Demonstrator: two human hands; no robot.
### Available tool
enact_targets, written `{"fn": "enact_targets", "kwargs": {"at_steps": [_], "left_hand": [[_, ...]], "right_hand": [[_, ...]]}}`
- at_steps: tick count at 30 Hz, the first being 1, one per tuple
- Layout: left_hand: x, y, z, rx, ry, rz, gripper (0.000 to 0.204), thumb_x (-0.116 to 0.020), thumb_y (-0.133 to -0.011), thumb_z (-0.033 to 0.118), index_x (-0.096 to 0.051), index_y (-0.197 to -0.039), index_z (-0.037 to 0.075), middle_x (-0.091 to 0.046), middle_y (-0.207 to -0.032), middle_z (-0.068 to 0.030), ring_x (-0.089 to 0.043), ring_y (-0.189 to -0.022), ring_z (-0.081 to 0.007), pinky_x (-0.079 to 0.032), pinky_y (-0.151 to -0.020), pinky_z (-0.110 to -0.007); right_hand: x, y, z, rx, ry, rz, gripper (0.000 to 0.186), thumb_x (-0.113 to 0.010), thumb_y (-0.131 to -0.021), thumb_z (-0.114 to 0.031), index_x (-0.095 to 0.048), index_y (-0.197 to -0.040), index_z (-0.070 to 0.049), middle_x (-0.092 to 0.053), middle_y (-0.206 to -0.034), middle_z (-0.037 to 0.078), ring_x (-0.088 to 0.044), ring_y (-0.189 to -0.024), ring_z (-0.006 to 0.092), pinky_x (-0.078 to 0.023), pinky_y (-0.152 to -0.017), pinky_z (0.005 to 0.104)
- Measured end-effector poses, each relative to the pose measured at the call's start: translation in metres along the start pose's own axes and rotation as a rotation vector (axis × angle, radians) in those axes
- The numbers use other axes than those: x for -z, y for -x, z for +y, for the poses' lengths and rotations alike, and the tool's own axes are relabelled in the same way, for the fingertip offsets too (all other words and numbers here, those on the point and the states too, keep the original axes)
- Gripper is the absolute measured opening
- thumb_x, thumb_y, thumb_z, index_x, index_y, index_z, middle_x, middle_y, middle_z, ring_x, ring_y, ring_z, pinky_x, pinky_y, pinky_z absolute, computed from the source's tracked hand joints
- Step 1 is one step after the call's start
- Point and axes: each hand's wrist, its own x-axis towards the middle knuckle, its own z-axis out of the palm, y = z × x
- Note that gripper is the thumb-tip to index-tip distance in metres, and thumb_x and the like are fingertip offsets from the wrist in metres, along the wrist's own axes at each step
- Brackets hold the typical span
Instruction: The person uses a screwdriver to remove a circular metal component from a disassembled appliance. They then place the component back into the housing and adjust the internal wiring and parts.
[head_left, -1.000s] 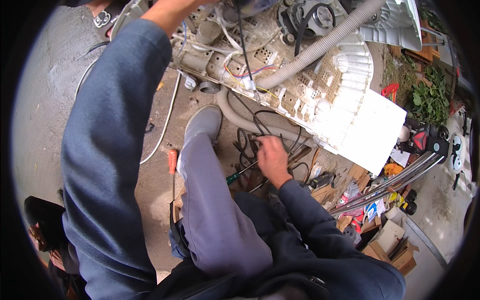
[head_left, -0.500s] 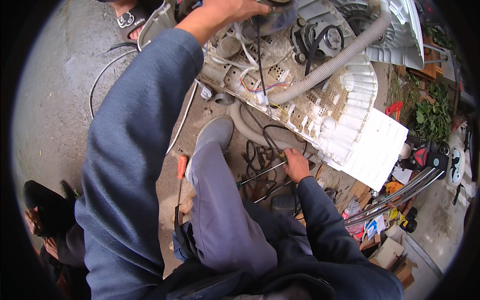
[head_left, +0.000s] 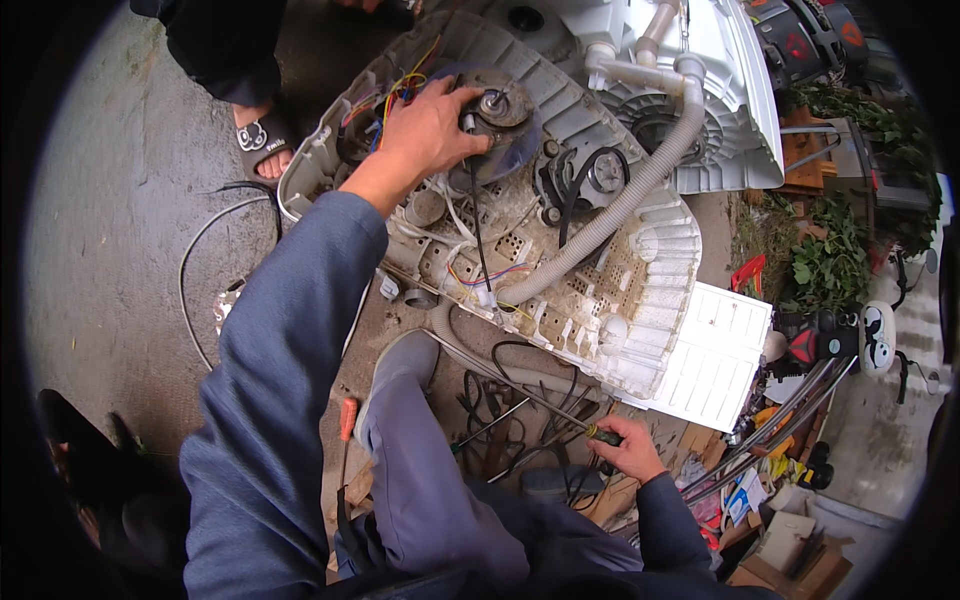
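My left hand [head_left: 425, 130] reaches over the upturned, dirty white plastic machine base [head_left: 570, 315], its fingers bent around the edge of a round metal hub [head_left: 503, 110] with a short shaft. A clear, bluish disc [head_left: 522, 150] shows under that hub. In my right hand [head_left: 632, 450], low on the right, is a long screwdriver [head_left: 604, 436] with a dark green handle; its shaft points up and left toward the base. Beside the hub sits a pulley with a black belt [head_left: 600, 175]. A ribbed grey hose [head_left: 640, 185] runs across the base.
An orange-handled screwdriver [head_left: 348, 418] is by my left shoe [head_left: 408, 360]. Black cables [head_left: 490, 410] tangle on the ground. A white panel [head_left: 705, 355] lies right of the base, with clutter beyond. Another person's sandalled foot [head_left: 262, 145] stands at upper left.
The view has shifted, showing more of the base's far end. My right hand has come away from the cables with the long screwdriver. My left hand stays at the hub.
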Motion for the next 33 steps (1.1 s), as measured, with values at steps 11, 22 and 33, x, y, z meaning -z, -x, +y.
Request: {"fn": "enact_targets", "kwargs": {"at_steps": [11, 22, 33], "left_hand": [[-0.002, 0.005, -0.003, -0.021, 0.067, 0.025, 0.077, -0.078, -0.079, 0.048, -0.059, -0.15, 0.025, -0.044, -0.164, -0.0196, -0.055, -0.139, -0.0439, -0.044, -0.117, -0.051], [-0.004, 0.008, 0.001, -0.029, 0.058, 0.013, 0.079, -0.08, -0.082, 0.048, -0.054, -0.153, 0.024, -0.042, -0.164, -0.0185, -0.041, -0.152, -0.0367, -0.034, -0.123, -0.062], [-0.003, 0.01, -0.001, -0.028, 0.112, 0.022, 0.078, -0.077, -0.081, 0.045, -0.056, -0.153, 0.021, -0.041, -0.165, -0.0211, -0.04, -0.152, -0.0385, -0.032, -0.125, -0.056]], "right_hand": [[0.11, -0.006, -0.095, 0.242, -0.361, 0.666, 0.032, -0.07, -0.095, -0.001, -0.066, -0.126, 0.006, -0.069, -0.098, 0.008, -0.064, -0.076, 0.0119, -0.052, -0.067, 0.0251], [0.173, -0.1, -0.203, 0.827, -0.347, 1.033, 0.029, -0.074, -0.095, 0.001, -0.057, -0.119, -0.001, -0.073, -0.108, 0.019, -0.072, -0.075, 0.0188, -0.062, -0.07, 0.0308], [0.174, -0.152, -0.265, 0.83, -0.184, 0.912, 0.024, -0.08, -0.093, -0.002, -0.061, -0.108, -0.002, -0.072, -0.091, 0.006, -0.066, -0.071, 0.0098, -0.056, -0.064, 0.0244]]}}
